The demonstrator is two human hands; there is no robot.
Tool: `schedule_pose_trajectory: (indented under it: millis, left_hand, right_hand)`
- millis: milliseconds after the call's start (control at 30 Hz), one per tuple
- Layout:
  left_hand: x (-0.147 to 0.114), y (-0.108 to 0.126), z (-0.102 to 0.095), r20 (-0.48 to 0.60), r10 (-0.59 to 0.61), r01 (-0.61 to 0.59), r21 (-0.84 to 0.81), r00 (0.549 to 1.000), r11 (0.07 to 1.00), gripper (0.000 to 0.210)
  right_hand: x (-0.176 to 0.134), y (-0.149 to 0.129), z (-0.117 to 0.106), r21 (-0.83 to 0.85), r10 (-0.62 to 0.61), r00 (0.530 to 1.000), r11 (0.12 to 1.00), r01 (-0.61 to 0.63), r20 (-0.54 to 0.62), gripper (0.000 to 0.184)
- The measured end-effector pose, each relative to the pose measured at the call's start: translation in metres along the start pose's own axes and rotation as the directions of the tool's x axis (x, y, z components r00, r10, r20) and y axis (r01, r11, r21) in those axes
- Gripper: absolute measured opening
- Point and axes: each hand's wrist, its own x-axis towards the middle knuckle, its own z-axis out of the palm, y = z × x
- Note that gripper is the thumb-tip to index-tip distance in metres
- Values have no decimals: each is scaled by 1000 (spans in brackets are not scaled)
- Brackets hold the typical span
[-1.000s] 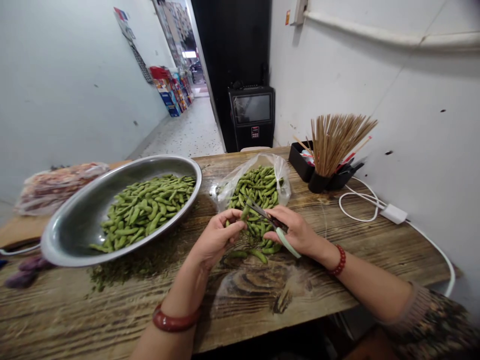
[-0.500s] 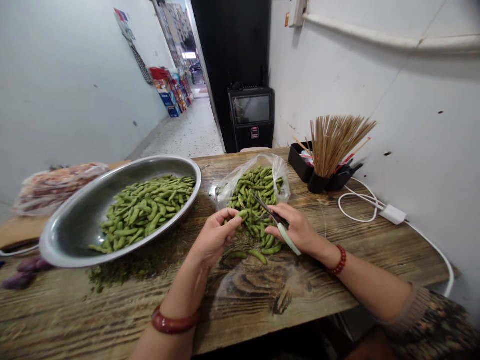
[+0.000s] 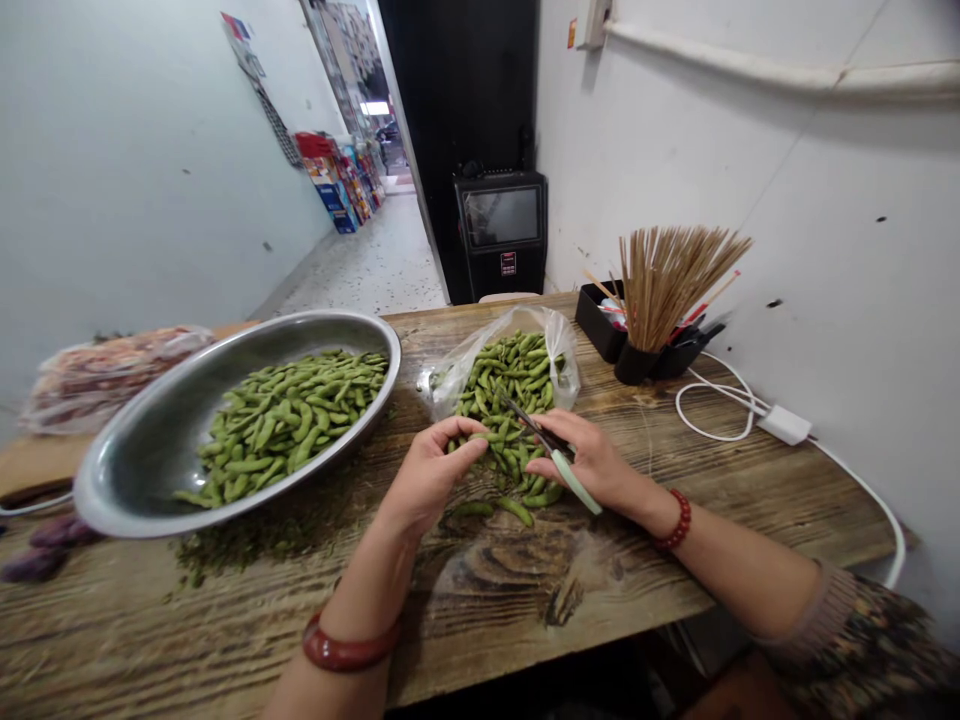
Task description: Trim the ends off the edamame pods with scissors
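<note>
My left hand (image 3: 442,465) is closed in a pinch, thumb against forefinger, with a bit of a green soybean pod (image 3: 484,436) showing at the tips. Scissors (image 3: 564,470) with pale green handles are in my right hand (image 3: 596,460), their dark blades pointing up and left over the pods. Beneath and beyond both hands, a heap of soybean pods (image 3: 514,365) spills from a clear plastic bag (image 3: 566,345). A few loose pods (image 3: 516,511) lie on the wood in front. To the left, a wide metal basin (image 3: 150,440) holds many more pods.
Trimmed green bits (image 3: 247,550) lie beside the basin on the wooden table (image 3: 480,640). Behind it is a bag of pinkish food (image 3: 112,375). At right stand a black holder (image 3: 637,365) full of thin sticks (image 3: 667,285) and a white cable with adapter (image 3: 784,425).
The pod between my left fingertips shows less than before, and the thumb and forefinger have shifted slightly. My right hand and the scissors stay nearly in place.
</note>
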Motion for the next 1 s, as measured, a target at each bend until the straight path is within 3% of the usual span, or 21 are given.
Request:
schedule_pose_trajectory:
  millis: [167,300,467,833,1000]
  left_hand:
    - [0,0,10,76,117,-134,290,990,948,13]
    - [0,-3,18,142,121,-165,364,983,917,13]
    - [0,-8,21,155,129,-178,365,979,914,13]
    - [-4,-3,26,150,160,-197,285,976,938,12]
    - [-4,-5,23,149,104,-126,151,983,980,20]
  right_hand:
    - [3,-9,2,79,58,998,995,-54,-40,39]
    - [3,-13,5,97,79,996,992,-76,-26,32]
    - [3,-14,6,85,130,991,988,-128,-17,24]
    - [3,-16,6,71,94,995,993,-97,39,24]
    - [6,-19,2,280,233,967,926,-252,99,24]
